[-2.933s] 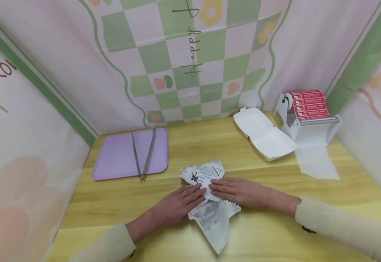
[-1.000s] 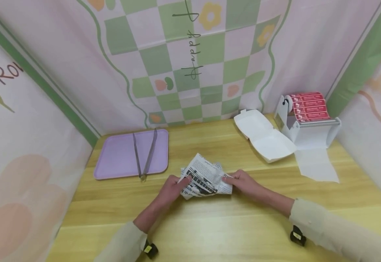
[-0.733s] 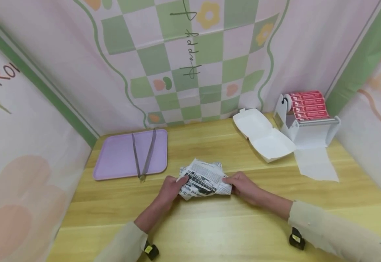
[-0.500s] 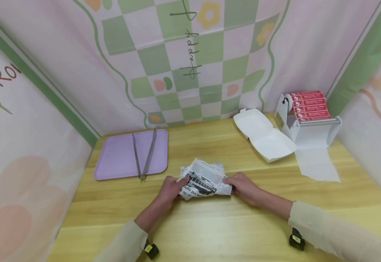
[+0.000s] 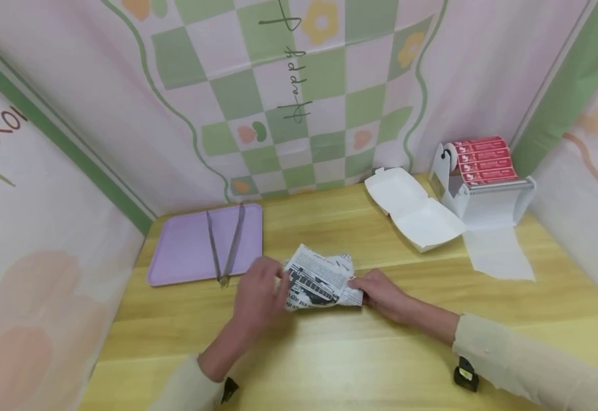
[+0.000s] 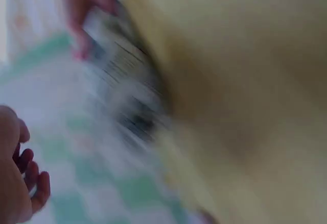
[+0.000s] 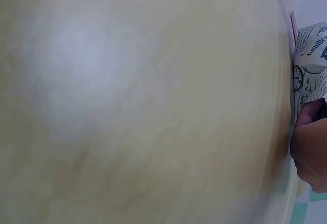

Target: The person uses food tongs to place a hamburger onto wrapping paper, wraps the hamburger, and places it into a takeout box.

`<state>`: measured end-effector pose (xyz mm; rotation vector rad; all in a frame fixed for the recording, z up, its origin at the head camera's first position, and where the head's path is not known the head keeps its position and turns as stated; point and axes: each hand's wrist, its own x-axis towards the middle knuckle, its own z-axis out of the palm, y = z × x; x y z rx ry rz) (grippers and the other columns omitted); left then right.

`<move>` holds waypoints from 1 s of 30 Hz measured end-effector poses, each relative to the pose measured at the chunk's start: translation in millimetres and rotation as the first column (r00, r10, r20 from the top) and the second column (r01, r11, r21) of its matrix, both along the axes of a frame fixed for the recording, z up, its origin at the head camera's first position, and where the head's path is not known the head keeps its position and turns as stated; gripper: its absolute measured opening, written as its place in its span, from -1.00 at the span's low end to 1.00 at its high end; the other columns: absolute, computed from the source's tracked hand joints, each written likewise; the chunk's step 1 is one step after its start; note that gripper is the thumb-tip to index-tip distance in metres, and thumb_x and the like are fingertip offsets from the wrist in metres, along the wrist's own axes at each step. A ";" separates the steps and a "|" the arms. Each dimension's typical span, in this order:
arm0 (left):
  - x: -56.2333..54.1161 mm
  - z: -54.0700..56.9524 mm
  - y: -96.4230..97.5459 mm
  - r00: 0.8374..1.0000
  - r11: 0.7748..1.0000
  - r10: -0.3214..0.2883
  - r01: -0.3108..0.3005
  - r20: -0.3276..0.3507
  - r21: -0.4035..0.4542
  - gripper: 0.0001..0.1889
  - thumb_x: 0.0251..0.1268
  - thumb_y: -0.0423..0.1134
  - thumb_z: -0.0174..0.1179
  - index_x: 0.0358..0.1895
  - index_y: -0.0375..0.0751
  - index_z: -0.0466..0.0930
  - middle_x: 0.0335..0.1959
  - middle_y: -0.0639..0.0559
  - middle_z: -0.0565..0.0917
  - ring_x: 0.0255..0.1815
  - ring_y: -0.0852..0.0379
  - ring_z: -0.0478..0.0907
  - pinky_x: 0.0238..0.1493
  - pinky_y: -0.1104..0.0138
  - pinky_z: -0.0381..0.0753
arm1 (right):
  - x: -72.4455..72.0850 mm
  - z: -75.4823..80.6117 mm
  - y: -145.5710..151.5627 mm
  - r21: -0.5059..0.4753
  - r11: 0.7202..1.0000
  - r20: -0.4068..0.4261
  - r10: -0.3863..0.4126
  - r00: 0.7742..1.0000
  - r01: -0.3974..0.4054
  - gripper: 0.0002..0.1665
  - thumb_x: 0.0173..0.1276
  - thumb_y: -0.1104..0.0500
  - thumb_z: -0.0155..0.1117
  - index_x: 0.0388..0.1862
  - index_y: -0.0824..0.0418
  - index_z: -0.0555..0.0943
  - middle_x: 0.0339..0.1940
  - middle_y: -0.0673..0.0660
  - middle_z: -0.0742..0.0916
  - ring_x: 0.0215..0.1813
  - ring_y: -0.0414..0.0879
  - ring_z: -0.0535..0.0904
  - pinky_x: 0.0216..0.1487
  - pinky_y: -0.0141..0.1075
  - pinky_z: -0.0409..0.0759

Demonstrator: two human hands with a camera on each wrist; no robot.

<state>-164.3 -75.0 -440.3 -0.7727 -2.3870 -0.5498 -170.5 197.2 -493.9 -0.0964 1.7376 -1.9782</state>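
A folded packet of newspaper-print wrapping paper (image 5: 319, 281) lies at the middle of the wooden table; whatever it wraps is hidden. My right hand (image 5: 385, 295) pinches its right end, thumb on top, and the right wrist view shows that same hand (image 7: 310, 150) at the printed paper (image 7: 310, 55). At the left end, my left hand (image 5: 259, 294) is blurred by motion. In the left wrist view its fingers are loosely curled, and this left hand (image 6: 20, 170) stands apart from the blurred packet (image 6: 125, 76), holding nothing.
A lilac tray (image 5: 181, 245) with metal tongs (image 5: 234, 240) across it is at the back left. Back right are an opened white clamshell box (image 5: 424, 222) and a label dispenser (image 5: 494, 200) with a red roll and a hanging strip. Printed curtains (image 5: 324, 97) enclose the table.
The paper's lower flap was folded up over the packet, with both hands then gripping its ends. My left hand has since let go and lifted slightly leftward; the right keeps its pinch.
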 end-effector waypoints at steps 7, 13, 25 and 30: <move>-15.2 -2.2 49.3 0.976 0.860 -0.025 0.131 0.216 -0.494 -0.48 0.58 0.00 -0.09 0.40 -0.26 0.35 0.38 -0.16 0.47 0.43 -0.07 0.39 0.42 0.09 0.44 | 1.5 0.1 0.7 0.016 1.000 -0.015 -0.010 1.000 0.010 -0.61 0.46 0.31 0.05 0.02 0.68 0.52 -0.07 0.19 0.80 -0.11 -0.23 0.75 0.00 -0.38 0.70; -39.8 -15.2 50.4 0.919 0.792 0.006 0.236 0.394 -0.563 -0.41 0.63 0.12 -0.28 0.44 -0.23 0.28 0.20 -0.14 0.59 0.21 -0.02 0.57 0.23 0.14 0.61 | 2.6 6.0 3.1 0.215 0.976 -0.092 -0.005 0.996 0.025 -0.58 0.50 0.14 0.15 -0.22 0.55 0.66 -0.34 0.04 0.82 -0.34 -0.29 0.66 -0.23 -0.46 0.66; -45.1 -15.2 45.3 0.897 0.781 -0.008 0.282 0.443 -0.557 -0.38 0.63 0.15 -0.36 0.43 -0.24 0.26 0.15 -0.16 0.57 0.11 -0.02 0.58 0.06 0.13 0.67 | -7.5 11.4 31.9 0.434 0.863 -0.263 0.396 0.879 -0.259 -0.69 0.23 0.20 0.44 -0.13 0.38 0.66 -0.27 0.12 0.72 -0.33 -0.21 0.57 -0.35 -0.39 0.60; -44.6 -15.9 46.6 0.902 0.772 -0.006 0.279 0.432 -0.571 -0.39 0.63 0.15 -0.37 0.44 -0.21 0.27 0.19 -0.14 0.55 0.16 -0.01 0.56 0.07 0.12 0.66 | -12.7 10.6 30.0 0.444 0.863 -0.287 0.394 0.873 -0.243 -0.79 0.35 0.27 0.30 -0.15 0.41 0.66 -0.32 0.27 0.74 -0.41 -0.20 0.57 -0.42 -0.39 0.60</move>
